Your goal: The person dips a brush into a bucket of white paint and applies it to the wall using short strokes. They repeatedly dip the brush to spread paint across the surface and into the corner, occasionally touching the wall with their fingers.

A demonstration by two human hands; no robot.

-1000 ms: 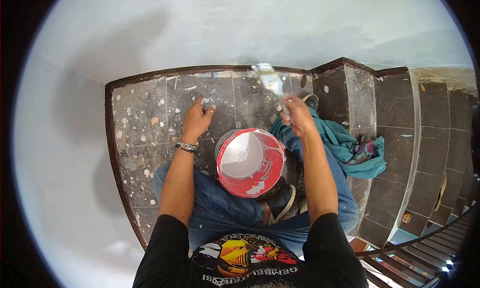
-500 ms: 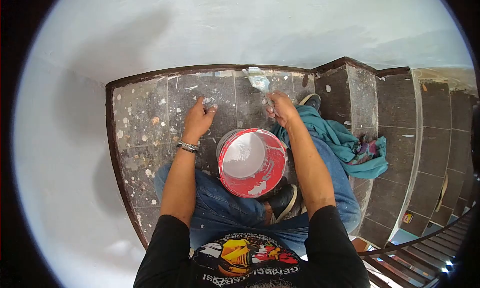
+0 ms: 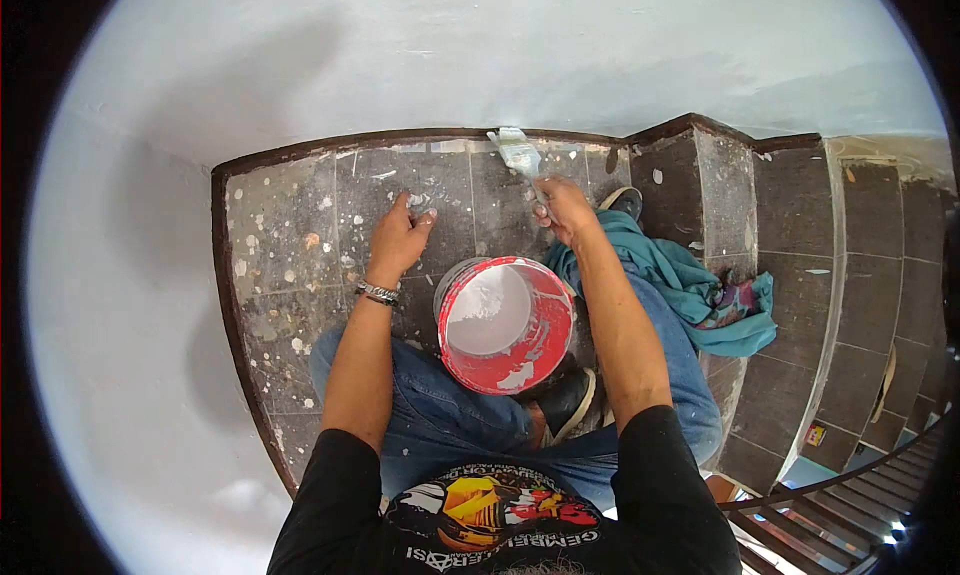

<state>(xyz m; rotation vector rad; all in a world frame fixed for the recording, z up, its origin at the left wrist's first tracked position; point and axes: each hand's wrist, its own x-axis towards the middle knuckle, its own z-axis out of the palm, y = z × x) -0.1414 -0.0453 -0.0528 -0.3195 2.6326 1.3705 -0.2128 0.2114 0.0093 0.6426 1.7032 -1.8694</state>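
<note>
I see the right hand [image 3: 563, 207] closed around the handle of a brush [image 3: 518, 153], whose bristles touch the base of the wall [image 3: 480, 45] at about 12 o'clock, just where the dark skirting [image 3: 330, 141] meets the white surface. The left hand [image 3: 397, 237] lies flat on the tiled floor [image 3: 290, 235], fingers spread and holding nothing, at about 11 o'clock from the bucket [image 3: 503, 323]. The bucket stands between the knees, red outside and white inside, near both hands.

I judge that the step in hand is painting the low edge of the wall along the skirting. The next move, I think, calls for a steady and light stroke along this line, so that paint does not run onto the dark strip.

The handle is mostly hidden inside the fist, so I cannot tell how the fingers sit on it. How much paint is left in the bucket is hard to make out. A teal cloth [image 3: 690, 285] lies at 3 o'clock, partly under the right arm. The stairs [image 3: 860, 275] on the right are cut off by the round edge of the view.
</note>
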